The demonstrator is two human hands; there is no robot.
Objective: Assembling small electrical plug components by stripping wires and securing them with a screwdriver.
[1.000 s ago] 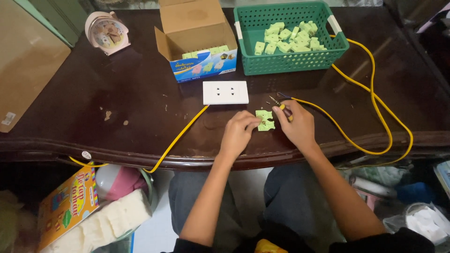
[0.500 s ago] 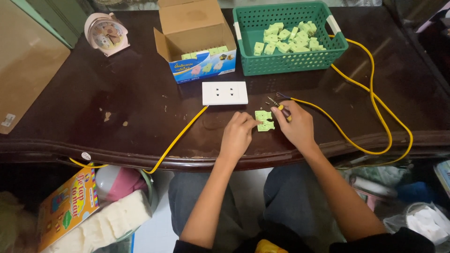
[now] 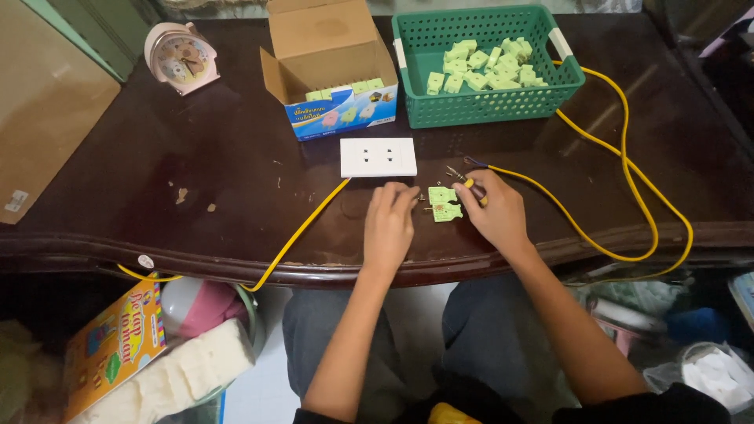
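Plug halves (image 3: pixel 444 204) stay put on the table, left hand (image 3: pixel 389 224) still pinching beside them, right hand (image 3: pixel 493 210) gripping the yellow cable (image 3: pixel 597 243).

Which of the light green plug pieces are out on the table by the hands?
The green pair lying between both hands, below the white socket plate; the others sit in the green basket.

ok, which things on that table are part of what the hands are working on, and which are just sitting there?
In hand:
- left hand and right hand, either side of the green plug pieces
- yellow cable, bare end by the right fingers
- white socket plate
- green basket of similar green parts
- open cardboard box, green parts inside

Lying about:
- pink alarm clock
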